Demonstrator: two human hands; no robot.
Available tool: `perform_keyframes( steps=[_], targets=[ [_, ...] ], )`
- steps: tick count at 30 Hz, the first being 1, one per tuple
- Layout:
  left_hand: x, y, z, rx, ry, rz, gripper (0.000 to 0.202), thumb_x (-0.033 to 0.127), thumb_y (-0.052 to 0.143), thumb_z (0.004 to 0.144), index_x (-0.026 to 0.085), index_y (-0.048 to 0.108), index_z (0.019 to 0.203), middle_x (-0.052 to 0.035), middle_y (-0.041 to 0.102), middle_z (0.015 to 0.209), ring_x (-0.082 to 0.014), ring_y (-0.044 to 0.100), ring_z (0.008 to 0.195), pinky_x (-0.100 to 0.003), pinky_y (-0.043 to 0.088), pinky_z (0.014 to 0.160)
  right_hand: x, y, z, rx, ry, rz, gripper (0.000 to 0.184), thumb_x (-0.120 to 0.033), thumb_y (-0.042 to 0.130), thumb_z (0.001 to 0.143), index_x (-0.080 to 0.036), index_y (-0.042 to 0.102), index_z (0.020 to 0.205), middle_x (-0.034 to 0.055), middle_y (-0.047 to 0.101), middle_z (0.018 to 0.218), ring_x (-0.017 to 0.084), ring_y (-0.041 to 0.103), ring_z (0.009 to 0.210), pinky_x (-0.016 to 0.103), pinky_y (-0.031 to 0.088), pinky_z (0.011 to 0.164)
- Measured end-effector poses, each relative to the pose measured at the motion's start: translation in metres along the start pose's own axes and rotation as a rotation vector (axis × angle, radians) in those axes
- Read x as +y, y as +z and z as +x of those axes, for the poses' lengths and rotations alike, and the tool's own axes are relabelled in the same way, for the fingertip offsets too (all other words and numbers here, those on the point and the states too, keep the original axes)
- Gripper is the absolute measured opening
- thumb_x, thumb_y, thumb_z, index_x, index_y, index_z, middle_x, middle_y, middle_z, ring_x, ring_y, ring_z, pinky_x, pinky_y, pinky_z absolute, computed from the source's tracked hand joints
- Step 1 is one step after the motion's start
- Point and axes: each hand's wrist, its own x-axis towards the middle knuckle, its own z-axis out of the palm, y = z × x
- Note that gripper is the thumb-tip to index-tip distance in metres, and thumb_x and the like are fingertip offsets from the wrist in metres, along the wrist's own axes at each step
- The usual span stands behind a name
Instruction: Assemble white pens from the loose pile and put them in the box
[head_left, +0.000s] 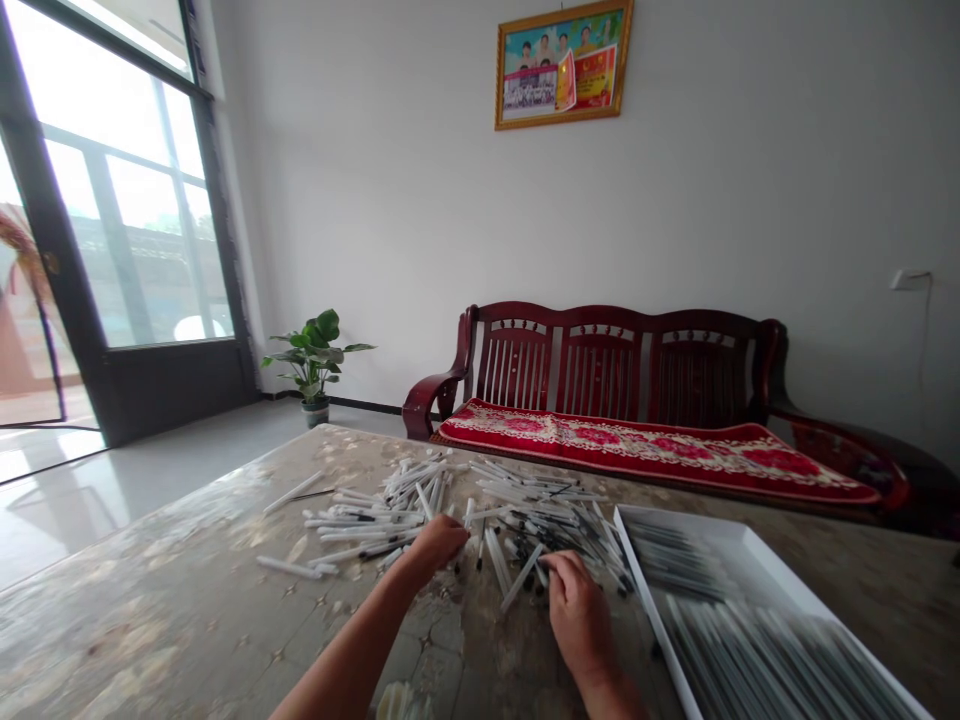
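A loose heap of slim white plastic tubes [450,500], many with dark tips or dark refills, lies scattered across the tabletop. My left hand [437,545] rests at the heap's near edge, its fingers curled down and hidden among the tubes. My right hand [577,610] reaches the heap's right side, with its fingertips at the end of one white tube [521,578] that slants toward me. To its right stands a white tray [651,600] packed with rows of dark-and-white tubes, blurred near the camera.
The marble-patterned tabletop [187,600] ends at a far edge, with a dark wooden bench [600,365] and red cushion [645,450] behind it. A potted plant [315,360] stands on the tiled floor near a glazed door [127,220]. A framed picture [562,65] hangs above.
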Motion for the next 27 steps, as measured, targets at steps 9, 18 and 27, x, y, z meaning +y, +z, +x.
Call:
perform_keyframes(
  steps=[9,18,27],
  targets=[
    [0.005,0.036,-0.049,-0.087,-0.205,-0.929,0.015,0.020,0.069,0.080,0.016,0.057,0.072,-0.0015,0.066,0.065,-0.0086,0.065,0.057,-0.017,0.052,0.055,-0.016,-0.001,0.002,-0.066,0.138,0.107,0.032,-0.040,0.042,0.092,-0.021,0.068,0.090,0.0053,0.073,0.085,0.019,0.068,0.078,0.027,0.050,0.071],
    [0.009,0.063,-0.075,-0.172,-0.181,-1.275,0.023,0.017,0.081,0.067,0.015,0.061,0.079,-0.0048,0.073,0.073,-0.0134,0.070,0.065,-0.022,0.058,0.063,-0.036,-0.003,-0.003,-0.167,0.289,0.199,0.048,-0.058,0.038,0.091,-0.022,0.056,0.063,-0.0003,0.058,0.056,0.016,0.053,0.054,0.025,0.037,0.052],
    [0.004,0.067,-0.071,-0.124,-0.112,-1.203,0.046,0.041,0.090,0.047,0.016,0.063,0.075,0.0003,0.070,0.064,-0.0123,0.068,0.059,-0.021,0.055,0.057,-0.025,0.002,-0.001,-0.156,0.262,0.238,0.049,-0.058,0.042,0.088,-0.021,0.056,0.060,-0.0006,0.056,0.053,0.015,0.051,0.052,0.024,0.039,0.051]
  ],
)
